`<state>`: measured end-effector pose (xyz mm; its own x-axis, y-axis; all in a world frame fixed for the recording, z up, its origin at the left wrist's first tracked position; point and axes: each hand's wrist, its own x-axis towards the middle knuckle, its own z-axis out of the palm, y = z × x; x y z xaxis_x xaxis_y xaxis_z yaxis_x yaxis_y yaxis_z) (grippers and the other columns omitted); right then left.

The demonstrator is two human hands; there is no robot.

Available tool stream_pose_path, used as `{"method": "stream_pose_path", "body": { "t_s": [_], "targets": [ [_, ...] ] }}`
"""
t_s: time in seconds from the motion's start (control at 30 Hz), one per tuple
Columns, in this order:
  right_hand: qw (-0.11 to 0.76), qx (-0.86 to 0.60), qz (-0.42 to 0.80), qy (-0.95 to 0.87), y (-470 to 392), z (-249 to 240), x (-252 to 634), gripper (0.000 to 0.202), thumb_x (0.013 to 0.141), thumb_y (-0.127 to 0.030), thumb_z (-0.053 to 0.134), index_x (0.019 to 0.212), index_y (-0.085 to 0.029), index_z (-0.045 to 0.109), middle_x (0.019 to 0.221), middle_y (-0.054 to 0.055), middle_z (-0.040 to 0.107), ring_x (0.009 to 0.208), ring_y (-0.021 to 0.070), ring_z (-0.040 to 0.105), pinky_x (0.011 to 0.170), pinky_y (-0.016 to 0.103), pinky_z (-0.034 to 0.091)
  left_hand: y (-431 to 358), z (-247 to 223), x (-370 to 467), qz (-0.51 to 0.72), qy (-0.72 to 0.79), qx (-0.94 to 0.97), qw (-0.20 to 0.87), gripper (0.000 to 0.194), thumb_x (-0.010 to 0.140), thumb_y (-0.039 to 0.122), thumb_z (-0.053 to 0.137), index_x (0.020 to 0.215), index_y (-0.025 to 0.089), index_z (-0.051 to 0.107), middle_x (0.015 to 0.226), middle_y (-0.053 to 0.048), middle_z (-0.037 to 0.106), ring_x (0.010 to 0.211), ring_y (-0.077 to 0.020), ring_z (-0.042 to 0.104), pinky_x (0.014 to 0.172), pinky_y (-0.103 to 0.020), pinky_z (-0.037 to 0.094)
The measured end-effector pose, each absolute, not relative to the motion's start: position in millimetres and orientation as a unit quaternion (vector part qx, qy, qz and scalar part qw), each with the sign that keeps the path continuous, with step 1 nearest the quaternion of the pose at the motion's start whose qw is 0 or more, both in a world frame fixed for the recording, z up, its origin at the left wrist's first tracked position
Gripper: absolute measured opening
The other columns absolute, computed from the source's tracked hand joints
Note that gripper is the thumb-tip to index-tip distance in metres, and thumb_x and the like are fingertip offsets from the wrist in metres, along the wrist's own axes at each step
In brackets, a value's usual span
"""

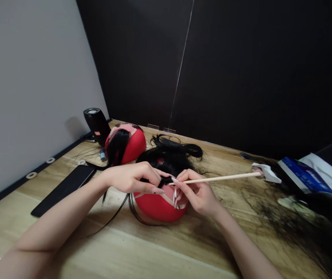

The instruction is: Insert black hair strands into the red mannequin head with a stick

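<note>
A wig cap in pink mesh (pixel 169 190), partly covered with long black hair (pixel 174 153), sits on a red head form (pixel 157 207) in front of me. My left hand (pixel 135 178) lies over the cap's left side. Its index finger is stretched along the hairline and its thumb is apart from it on the mesh. My right hand (pixel 199 193) pinches a thin wooden stick (pixel 221 179) close to its left end, which points at the mesh beside the hair. White fingernails hang over the cap's edge. Whether the stick's tip carries a hook is too small to tell.
A second red head form (pixel 135 145) with a wig cap stands behind left, near a black speaker (pixel 96 126). A black phone (pixel 64 190) lies at left. Loose hair (pixel 273 209), crumpled tissue (pixel 267 173) and a blue packet (pixel 305 174) lie at right. Dark panels rise behind.
</note>
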<state>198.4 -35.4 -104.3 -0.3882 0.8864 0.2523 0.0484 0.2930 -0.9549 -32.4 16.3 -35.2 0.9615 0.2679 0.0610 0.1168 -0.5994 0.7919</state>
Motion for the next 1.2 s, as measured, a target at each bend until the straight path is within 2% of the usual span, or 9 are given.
{"method": "stream_pose_path", "body": {
  "t_s": [0.33, 0.53, 0.73, 0.93, 1.2],
  "targets": [
    [0.425, -0.358, 0.476, -0.682, -37.7, -100.1, 197.4, 0.027, 0.096, -0.038, 0.056, 0.085, -0.014, 0.054, 0.067, 0.002, 0.061, 0.056, 0.0118, 0.065, 0.048, 0.019, 0.055, 16.1, -34.8, -32.0, 0.089, 0.105, 0.888, 0.438, 0.04, 0.095, 0.025, 0.047, 0.058, 0.019, 0.035, 0.054, 0.006, 0.033, 0.056, -0.01, 0.043, 0.113, -0.038, 0.038],
    [0.431, -0.352, 0.403, -0.727, -37.2, -100.2, 198.1, 0.022, 0.096, -0.032, 0.056, 0.083, -0.014, 0.058, 0.077, 0.004, 0.061, 0.055, 0.0101, 0.063, 0.048, 0.019, 0.054, 15.7, -34.2, -32.1, 0.089, 0.107, 0.896, 0.422, 0.041, 0.096, 0.027, 0.046, 0.058, 0.019, 0.034, 0.054, 0.006, 0.034, 0.057, -0.0106, 0.044, 0.113, -0.039, 0.039],
    [0.434, -0.354, 0.369, -0.742, -37.0, -101.8, 199.1, 0.021, 0.096, -0.029, 0.056, 0.082, -0.014, 0.058, 0.077, 0.004, 0.061, 0.057, 0.0099, 0.063, 0.048, 0.018, 0.052, 15.1, -32.4, -31.3, 0.09, 0.108, 0.897, 0.419, 0.042, 0.096, 0.026, 0.045, 0.057, 0.019, 0.034, 0.052, 0.006, 0.034, 0.056, -0.0103, 0.043, 0.112, -0.039, 0.041],
    [0.432, -0.358, 0.451, -0.694, -36.6, -103.6, 197.2, 0.025, 0.096, -0.037, 0.055, 0.084, -0.015, 0.054, 0.069, 0.002, 0.06, 0.053, 0.0103, 0.064, 0.046, 0.018, 0.053, 15.4, -34.1, -31.6, 0.09, 0.104, 0.894, 0.425, 0.041, 0.096, 0.025, 0.046, 0.057, 0.019, 0.034, 0.054, 0.006, 0.033, 0.056, -0.0101, 0.043, 0.113, -0.038, 0.039],
    [0.439, -0.36, 0.491, -0.661, -36.8, -100.7, 194.7, 0.031, 0.094, -0.043, 0.058, 0.083, -0.015, 0.051, 0.064, 0.0, 0.059, 0.05, 0.0111, 0.064, 0.044, 0.017, 0.053, 16.1, -34.5, -32.1, 0.088, 0.106, 0.896, 0.421, 0.04, 0.095, 0.025, 0.047, 0.058, 0.019, 0.034, 0.053, 0.006, 0.031, 0.055, -0.0107, 0.042, 0.112, -0.039, 0.04]
  ]
}}
